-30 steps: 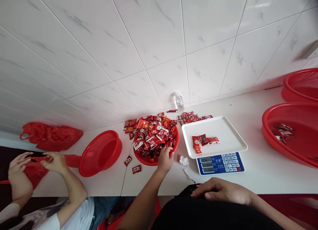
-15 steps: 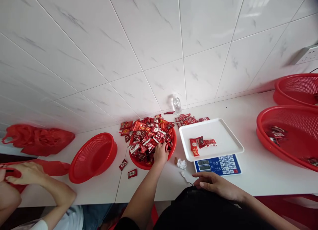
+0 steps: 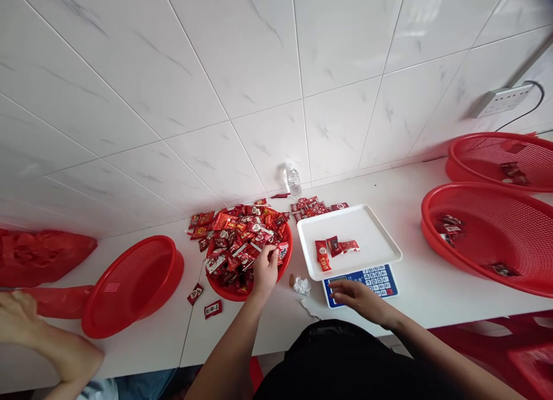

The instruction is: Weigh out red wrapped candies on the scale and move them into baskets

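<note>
My left hand (image 3: 265,270) is at the right side of a red basket (image 3: 290,256) heaped with red candy packets (image 3: 239,239). Its fingers are closed on a red and white packet (image 3: 281,251). Over the left part of the blue scale keypad (image 3: 380,279) hovers my right hand (image 3: 356,299), fingers apart and holding nothing. The white tray (image 3: 371,233) on the scale carries a few red packets (image 3: 322,255). Two loose packets (image 3: 212,309) lie on the table left of my left forearm.
An empty red basket (image 3: 133,285) stands at left, beside another person's arm (image 3: 56,342) and red bags (image 3: 43,253). Two red baskets (image 3: 484,239) with some packets are at right. Near the wall are a clear bottle (image 3: 294,181) and more packets. Crumpled white paper (image 3: 301,285) lies before the tray.
The view has shifted to the right. My left hand has lifted slightly with a packet in its fingers. My right hand has moved forward over the scale's keypad.
</note>
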Action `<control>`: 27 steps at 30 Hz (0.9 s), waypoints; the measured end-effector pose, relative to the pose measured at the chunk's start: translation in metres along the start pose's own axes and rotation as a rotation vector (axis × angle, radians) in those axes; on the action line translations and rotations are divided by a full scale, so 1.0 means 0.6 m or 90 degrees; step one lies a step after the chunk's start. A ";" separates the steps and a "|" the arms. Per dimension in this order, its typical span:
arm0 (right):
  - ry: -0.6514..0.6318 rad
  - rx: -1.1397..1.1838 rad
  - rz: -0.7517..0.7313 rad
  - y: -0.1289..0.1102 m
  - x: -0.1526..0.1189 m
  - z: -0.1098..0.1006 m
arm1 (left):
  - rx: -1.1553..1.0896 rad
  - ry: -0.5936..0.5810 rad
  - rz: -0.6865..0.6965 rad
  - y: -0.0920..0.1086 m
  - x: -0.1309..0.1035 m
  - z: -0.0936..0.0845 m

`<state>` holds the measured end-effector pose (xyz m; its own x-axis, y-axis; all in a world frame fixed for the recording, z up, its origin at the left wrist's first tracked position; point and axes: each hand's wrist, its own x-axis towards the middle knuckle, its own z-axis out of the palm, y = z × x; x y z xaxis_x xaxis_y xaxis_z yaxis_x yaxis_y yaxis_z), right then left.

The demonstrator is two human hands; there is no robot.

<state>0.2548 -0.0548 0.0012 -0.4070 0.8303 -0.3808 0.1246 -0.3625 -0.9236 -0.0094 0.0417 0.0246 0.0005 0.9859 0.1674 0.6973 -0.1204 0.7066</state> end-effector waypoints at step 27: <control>0.373 -0.551 -0.046 0.085 0.048 -0.107 | 0.174 -0.116 -0.119 -0.115 -0.038 -0.011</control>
<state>0.3073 -0.0225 -0.0598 0.0347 0.9968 -0.0719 0.8170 -0.0697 -0.5725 -0.0623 0.0268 -0.0235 -0.0350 0.9953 -0.0900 0.8630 0.0755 0.4996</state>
